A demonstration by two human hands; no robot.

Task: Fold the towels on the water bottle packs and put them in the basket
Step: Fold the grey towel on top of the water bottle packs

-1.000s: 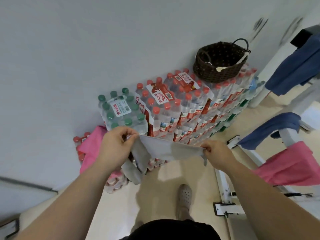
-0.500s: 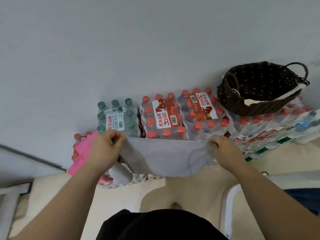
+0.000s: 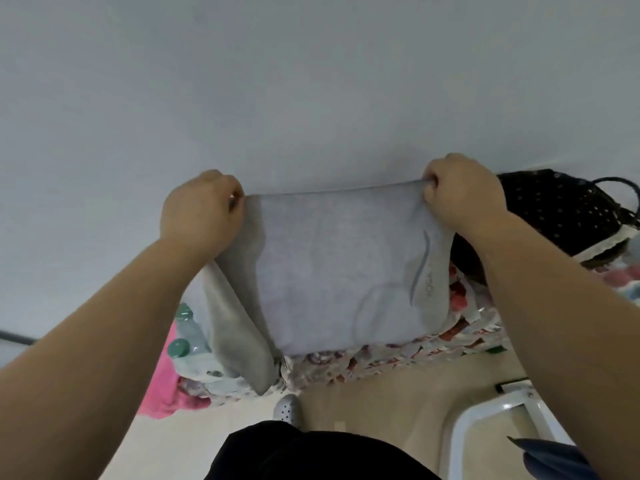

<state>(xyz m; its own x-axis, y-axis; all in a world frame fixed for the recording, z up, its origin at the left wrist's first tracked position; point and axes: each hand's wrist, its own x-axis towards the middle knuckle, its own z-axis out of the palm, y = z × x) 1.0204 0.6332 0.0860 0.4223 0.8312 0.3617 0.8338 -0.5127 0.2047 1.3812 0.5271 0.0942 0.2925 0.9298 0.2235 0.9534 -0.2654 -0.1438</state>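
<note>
The left hand [image 3: 201,211] pinches one far corner of the grey towel [image 3: 339,271], which lies spread between the hands over the water bottle packs [image 3: 381,362]. The right hand [image 3: 464,194] pinches the other (basket [image 3: 561,209] just right of it). Probably laying out; next, fold corners evenly.

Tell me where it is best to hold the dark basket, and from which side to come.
Take the basket by the loop handle at its right end, coming from above: the loop stands clear above the rim, while the right hand and grey towel cover its left end.
</note>
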